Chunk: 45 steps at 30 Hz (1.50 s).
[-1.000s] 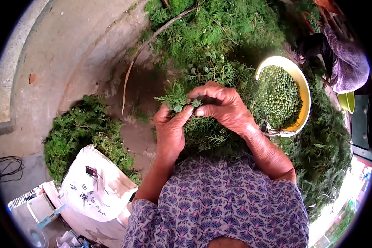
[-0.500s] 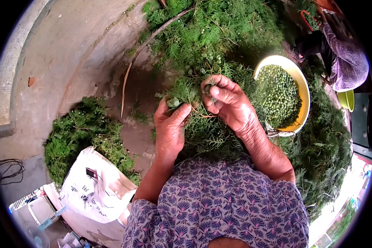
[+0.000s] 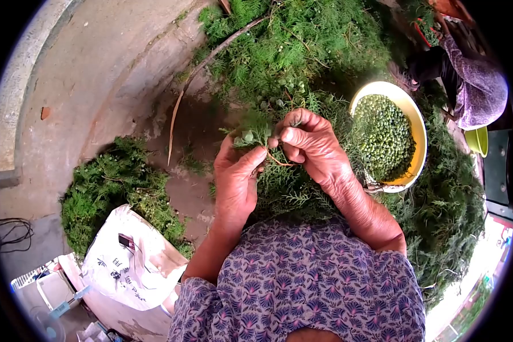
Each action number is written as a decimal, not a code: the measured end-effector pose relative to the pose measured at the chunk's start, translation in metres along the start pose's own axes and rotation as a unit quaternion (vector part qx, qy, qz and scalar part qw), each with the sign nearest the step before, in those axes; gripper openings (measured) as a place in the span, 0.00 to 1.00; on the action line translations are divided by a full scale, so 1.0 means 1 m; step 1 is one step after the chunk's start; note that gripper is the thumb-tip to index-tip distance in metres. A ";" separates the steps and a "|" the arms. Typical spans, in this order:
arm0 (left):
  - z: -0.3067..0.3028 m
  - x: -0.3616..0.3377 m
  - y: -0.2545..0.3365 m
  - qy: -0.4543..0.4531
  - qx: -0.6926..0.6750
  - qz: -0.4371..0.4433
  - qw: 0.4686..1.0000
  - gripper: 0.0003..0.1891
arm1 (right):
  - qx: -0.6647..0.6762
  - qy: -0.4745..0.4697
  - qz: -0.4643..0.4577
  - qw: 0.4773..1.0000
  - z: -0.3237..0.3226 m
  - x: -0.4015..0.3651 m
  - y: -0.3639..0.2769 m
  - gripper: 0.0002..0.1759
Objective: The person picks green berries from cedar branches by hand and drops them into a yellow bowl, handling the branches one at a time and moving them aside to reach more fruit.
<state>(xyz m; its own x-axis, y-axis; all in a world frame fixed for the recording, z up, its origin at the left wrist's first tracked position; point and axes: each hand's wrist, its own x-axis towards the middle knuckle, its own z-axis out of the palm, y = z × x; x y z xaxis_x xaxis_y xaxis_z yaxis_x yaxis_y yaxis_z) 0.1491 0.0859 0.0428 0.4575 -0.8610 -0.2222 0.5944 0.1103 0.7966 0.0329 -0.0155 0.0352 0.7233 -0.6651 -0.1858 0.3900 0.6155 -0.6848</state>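
Observation:
My left hand [image 3: 235,176] is closed on a leafy evergreen sprig [image 3: 255,130], its thumb pressed over the stem. Pale green cones show among the leaves, and a thin brown twig curves out below. Close by on the right, my right hand [image 3: 316,147] is pinched, with its fingertips at the sprig's edge. A little green shows between its fingers, which largely hide what they hold. Right of that hand stands a yellowish bucket [image 3: 421,145] holding many small round green cones [image 3: 385,134].
Cut evergreen branches [image 3: 308,43] are heaped ahead, with another pile [image 3: 114,188] at left. A long bare stick [image 3: 199,68] lies across the ground. A white sack [image 3: 134,256] sits at lower left. Another person [image 3: 481,88] is at upper right, near a green basin [image 3: 477,141].
My right hand has moved down and left to the sprig, and its fingers have drawn closer together. My left hand keeps its hold almost in place.

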 end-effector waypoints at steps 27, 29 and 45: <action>0.000 0.001 -0.005 0.000 -0.048 -0.019 0.999 0.19 | -0.225 -0.035 -0.047 0.973 0.010 -0.011 -0.002 0.10; 0.000 0.000 -0.004 -0.007 -0.047 -0.026 0.999 0.19 | -0.269 -0.031 -0.093 0.958 0.012 -0.013 -0.002 0.08; 0.015 -0.012 0.001 0.069 0.057 -0.049 0.995 0.06 | 0.011 0.060 0.001 0.998 -0.007 -0.015 -0.017 0.15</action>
<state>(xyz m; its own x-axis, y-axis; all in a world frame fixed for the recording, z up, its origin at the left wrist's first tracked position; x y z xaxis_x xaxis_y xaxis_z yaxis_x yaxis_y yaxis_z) 0.1343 0.0892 0.0550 0.4933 -0.7871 -0.3703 0.5646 -0.0341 0.8246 0.0114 -0.0187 0.0451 0.6516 -0.7084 -0.2712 0.4021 0.6257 -0.6684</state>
